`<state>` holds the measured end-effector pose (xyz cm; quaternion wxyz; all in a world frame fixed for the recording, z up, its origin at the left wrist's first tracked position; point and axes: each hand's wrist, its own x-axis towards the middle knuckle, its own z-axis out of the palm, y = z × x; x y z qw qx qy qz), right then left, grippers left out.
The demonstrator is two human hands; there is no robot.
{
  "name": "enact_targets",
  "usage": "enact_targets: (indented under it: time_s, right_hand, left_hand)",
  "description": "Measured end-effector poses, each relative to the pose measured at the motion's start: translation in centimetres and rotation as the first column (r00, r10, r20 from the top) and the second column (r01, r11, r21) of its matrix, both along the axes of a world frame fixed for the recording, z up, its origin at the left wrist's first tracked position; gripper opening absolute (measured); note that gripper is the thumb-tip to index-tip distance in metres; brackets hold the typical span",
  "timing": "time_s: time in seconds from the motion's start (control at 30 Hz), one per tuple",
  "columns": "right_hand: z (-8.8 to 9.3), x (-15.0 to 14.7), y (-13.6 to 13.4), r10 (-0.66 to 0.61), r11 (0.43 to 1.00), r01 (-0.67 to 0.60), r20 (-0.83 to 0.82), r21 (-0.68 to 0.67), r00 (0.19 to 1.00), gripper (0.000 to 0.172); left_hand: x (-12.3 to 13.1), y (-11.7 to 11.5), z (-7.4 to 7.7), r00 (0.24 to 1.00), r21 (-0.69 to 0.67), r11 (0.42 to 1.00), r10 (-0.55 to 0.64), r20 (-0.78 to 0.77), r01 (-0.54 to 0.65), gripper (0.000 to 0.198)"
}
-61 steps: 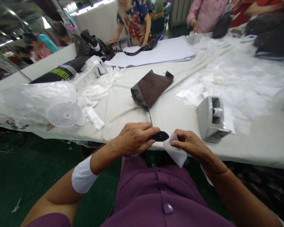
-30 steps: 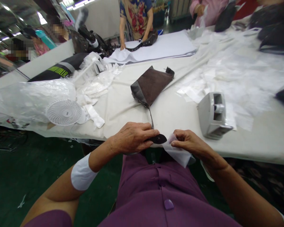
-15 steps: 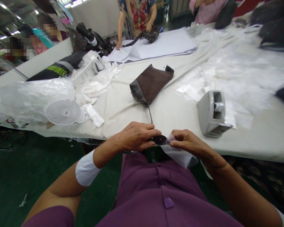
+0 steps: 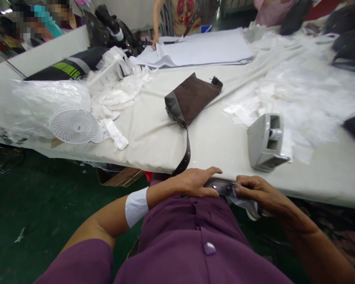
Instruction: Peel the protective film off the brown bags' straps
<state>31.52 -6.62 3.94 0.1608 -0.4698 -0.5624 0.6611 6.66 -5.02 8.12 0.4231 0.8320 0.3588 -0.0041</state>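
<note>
A dark brown handbag (image 4: 195, 98) with grey-black corner panels lies tilted on the white-covered table. Its studded strap (image 4: 185, 156) runs down over the table's front edge and passes behind my left wrist. My left hand (image 4: 197, 182) is around the strap at my waist, thumb and forefinger reaching along it; its other fingers are hidden. To the right, my right hand (image 4: 257, 190) pinches a thin translucent plastic sheet (image 4: 245, 202) at the strap's far end. The sheet lies partly over the strap there, and the very tip is hidden by my fingers.
A grey tape dispenser (image 4: 268, 148) stands right of the bag. A white fan (image 4: 77, 126) and clear plastic lie left. Thin white sheets (image 4: 307, 90) cover the right side. Across the table, a person stands by a stack of white paper (image 4: 201, 49). A cardboard box (image 4: 121, 176) sits underneath.
Both hands have moved right and lower, drawing a longer stretch of strap over the table edge. My left forefinger and thumb have spread. The sheet now lies closer around the strap's end.
</note>
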Motion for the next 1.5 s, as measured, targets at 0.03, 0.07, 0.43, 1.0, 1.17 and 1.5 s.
enact_targets:
  time_s: [0.03, 0.07, 0.43, 1.0, 1.17, 1.5]
  right_hand:
    - [-0.1, 1.2, -0.4, 0.003, 1.000, -0.003, 0.038, -0.004, 0.999, 0.037]
    - [-0.3, 2.3, -0.8, 0.009, 1.000, -0.008, 0.065, -0.011, 0.998, 0.038]
    - [-0.5, 1.7, -3.2, -0.012, 0.999, 0.015, 0.053, -0.043, 0.999, 0.045]
    - [-0.8, -1.6, -2.9, 0.059, 0.983, -0.053, -0.034, 0.174, 0.998, 0.043]
    - [-0.4, -3.1, -2.5, 0.039, 0.991, -0.028, -0.083, 0.129, 0.996, 0.049]
    - [-1.5, 3.2, -4.2, -0.010, 0.995, 0.014, 0.037, -0.102, 0.999, 0.050]
  left_hand:
    - [-0.7, -0.3, -0.6, 0.999, -0.074, 0.997, 0.030, 0.013, -0.029, 0.063]
    - [-1.5, -0.6, -1.2, 0.998, -0.145, 0.988, 0.055, 0.025, -0.051, 0.058]
    - [-2.7, -0.3, 1.5, 0.991, 0.419, 0.904, -0.028, -0.133, 0.082, 0.021]
    - [1.1, 2.6, 9.3, 0.858, 0.459, 0.740, -0.324, -0.397, 0.492, 0.015]
    - [3.8, 2.1, 4.6, 0.889, 0.395, 0.804, -0.339, -0.308, 0.444, 0.017]
    - [-0.7, 0.5, -0.2, 0.934, -0.042, 0.976, -0.215, -0.284, 0.212, 0.026]
